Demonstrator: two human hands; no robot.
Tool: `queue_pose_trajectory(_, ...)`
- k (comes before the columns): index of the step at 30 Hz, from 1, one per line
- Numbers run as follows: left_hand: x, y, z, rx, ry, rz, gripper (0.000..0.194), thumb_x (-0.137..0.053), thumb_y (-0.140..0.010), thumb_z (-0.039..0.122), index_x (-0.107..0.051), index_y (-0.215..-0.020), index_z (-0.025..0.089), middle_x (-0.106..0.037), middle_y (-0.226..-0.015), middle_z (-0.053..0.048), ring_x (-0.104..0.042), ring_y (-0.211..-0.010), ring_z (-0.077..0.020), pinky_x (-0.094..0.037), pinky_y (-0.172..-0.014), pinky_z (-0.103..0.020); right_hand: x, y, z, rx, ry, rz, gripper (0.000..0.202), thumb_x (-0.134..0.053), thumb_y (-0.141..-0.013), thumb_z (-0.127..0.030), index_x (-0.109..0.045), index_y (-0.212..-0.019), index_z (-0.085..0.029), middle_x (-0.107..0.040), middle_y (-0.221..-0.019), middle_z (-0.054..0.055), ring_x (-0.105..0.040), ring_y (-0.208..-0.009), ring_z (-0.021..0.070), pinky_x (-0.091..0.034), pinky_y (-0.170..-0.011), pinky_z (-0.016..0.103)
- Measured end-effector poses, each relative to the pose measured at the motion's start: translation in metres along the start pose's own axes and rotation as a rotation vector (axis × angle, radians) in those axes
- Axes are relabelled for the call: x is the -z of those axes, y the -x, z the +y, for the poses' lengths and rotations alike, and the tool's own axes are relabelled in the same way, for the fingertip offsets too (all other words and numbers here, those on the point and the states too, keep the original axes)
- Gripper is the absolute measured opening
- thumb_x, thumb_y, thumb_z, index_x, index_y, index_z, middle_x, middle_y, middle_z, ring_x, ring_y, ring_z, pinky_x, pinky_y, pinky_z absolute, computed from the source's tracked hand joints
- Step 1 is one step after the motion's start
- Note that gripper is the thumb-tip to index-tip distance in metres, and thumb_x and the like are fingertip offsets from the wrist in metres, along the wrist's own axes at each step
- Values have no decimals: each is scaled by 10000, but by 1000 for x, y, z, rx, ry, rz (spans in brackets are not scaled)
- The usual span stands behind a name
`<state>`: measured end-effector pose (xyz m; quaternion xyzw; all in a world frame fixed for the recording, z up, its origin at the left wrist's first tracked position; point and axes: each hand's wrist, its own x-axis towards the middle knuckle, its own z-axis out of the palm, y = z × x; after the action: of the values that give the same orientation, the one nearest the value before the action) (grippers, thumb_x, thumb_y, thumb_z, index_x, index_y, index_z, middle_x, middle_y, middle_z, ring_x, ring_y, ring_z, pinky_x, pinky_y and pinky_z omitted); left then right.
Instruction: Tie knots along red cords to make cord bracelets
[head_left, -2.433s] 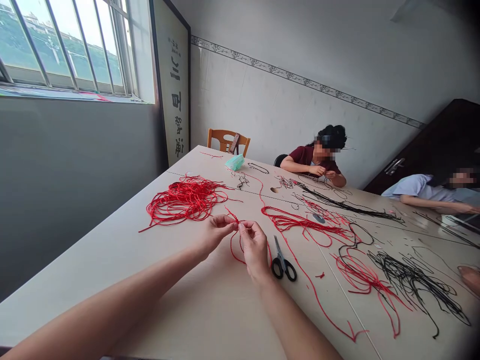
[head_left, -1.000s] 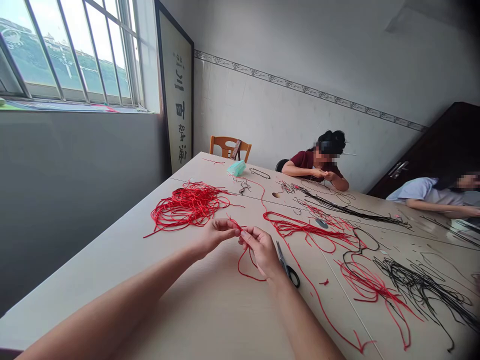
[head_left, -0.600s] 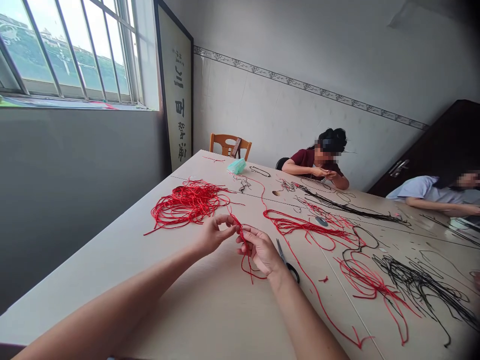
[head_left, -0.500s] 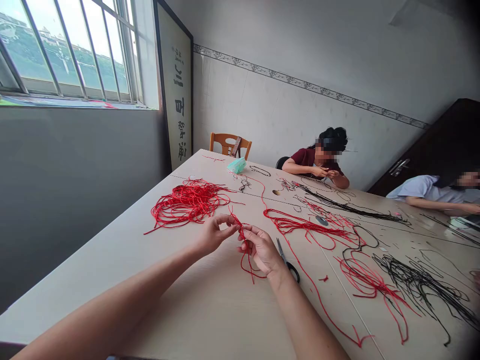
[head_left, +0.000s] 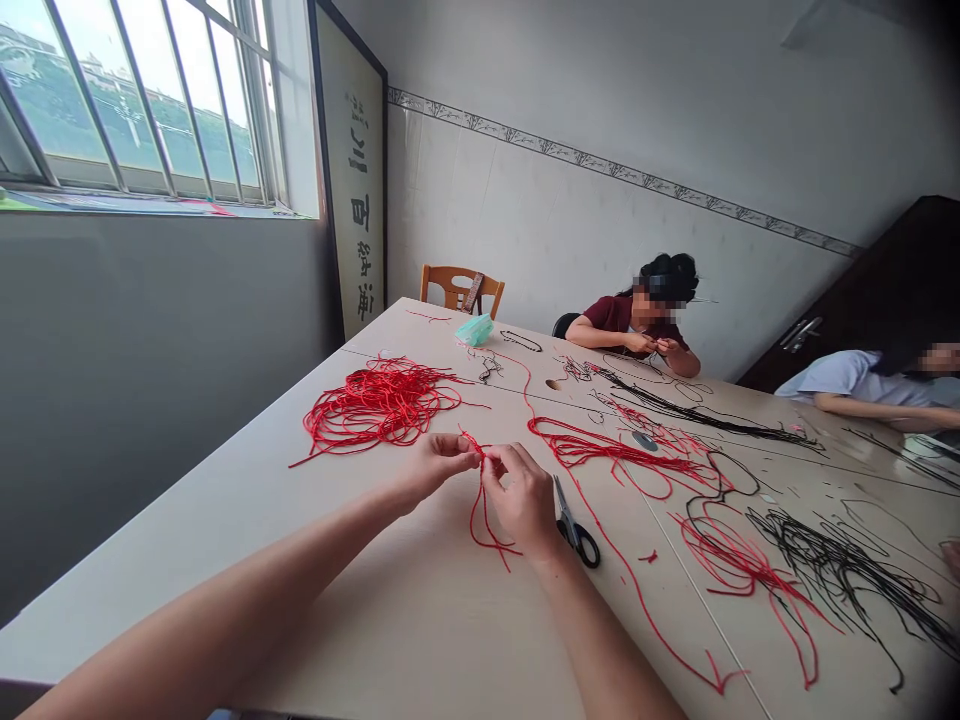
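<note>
We find the right hand (head_left: 521, 490) and left hand (head_left: 446, 460) close together, both pinching one red cord (head_left: 482, 467) above the table (head_left: 225, 500), its strands hanging below. One pair of scissors (head_left: 576, 538) lies beside the right hand. Farther off we count one red pile (head_left: 382, 400), two people (head_left: 619, 320) and one wooden chair (head_left: 442, 275).

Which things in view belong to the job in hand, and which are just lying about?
Job in hand:
- red cord, pinched between left hand and right hand
- scissors, probably; beside the right hand
- pile of red strands, likely; same colour

Apparently just lying about:
- crumpled pale-green item
- black tangle
- red scrap
</note>
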<state>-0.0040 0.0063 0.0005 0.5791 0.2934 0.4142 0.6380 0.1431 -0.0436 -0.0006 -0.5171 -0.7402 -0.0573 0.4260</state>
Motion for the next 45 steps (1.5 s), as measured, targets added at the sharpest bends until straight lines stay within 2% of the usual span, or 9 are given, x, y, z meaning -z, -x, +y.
queue_pose_trajectory(6, 3, -3, -5, -11, -68, -6, 214, -680, -655, 320, -608, -682, 120, -613, -671, -15, -519, -631, -108, -378, -632, -234, 0, 0, 1, -49, -105, -33, 120, -459, -830, -184, -579, -832, -196, -609, -774, 23, -558, -661, 132, -405, -645, 245)
queue_pose_trajectory(13, 0, 1, -2, -225, -445, 124, 173, -585, -716, 308, -592, -660, 144, -578, -653, 2, -497, -646, -112, -376, -628, -228, -2, 0, 0, -415, -398, 32, 160, -517, -805, -352, -558, -815, -197, -628, -726, 33, -564, -595, 147, -431, -579, 254)
queue_pose_trajectory(19, 0, 4, 0, -314, -551, 136, 134, -572, -710, 272, -622, -680, 151, -602, -660, -3, -515, -669, -121, -393, -653, -233, -1, -1, -3, -448, -485, -43, 177, -552, -764, -353, -581, -804, -182, -635, -707, 41, -560, -590, 151, -435, -561, 255)
queue_pose_trajectory(28, 0, 3, 0, -251, -506, 79, 182, -574, -728, 309, -621, -672, 142, -598, -656, -3, -496, -660, -114, -388, -654, -229, 0, -3, -4, -397, -410, -14, 129, -531, -753, -287, -591, -727, -175, -621, -708, 27, -542, -593, 133, -439, -579, 241)
queue_pose_trajectory(36, 1, 0, -6, -168, -416, 81, 309, -606, -714, 449, -651, -746, 144, -605, -666, -7, -466, -609, -107, -366, -608, -231, -2, -6, 5, -712, -920, -112, 204, -629, -675, -336, -622, -734, -141, -537, -565, -13, -461, -488, 87, -465, -528, 242)
queue_pose_trajectory(45, 0, 0, -12, -116, -287, 14, 339, -609, -719, 462, -645, -773, 129, -615, -693, -24, -461, -602, -106, -344, -575, -231, 2, -5, 8, -820, -1130, -147, 172, -686, -619, -286, -640, -686, -134, -549, -577, -15, -429, -487, 63, -445, -525, 217)
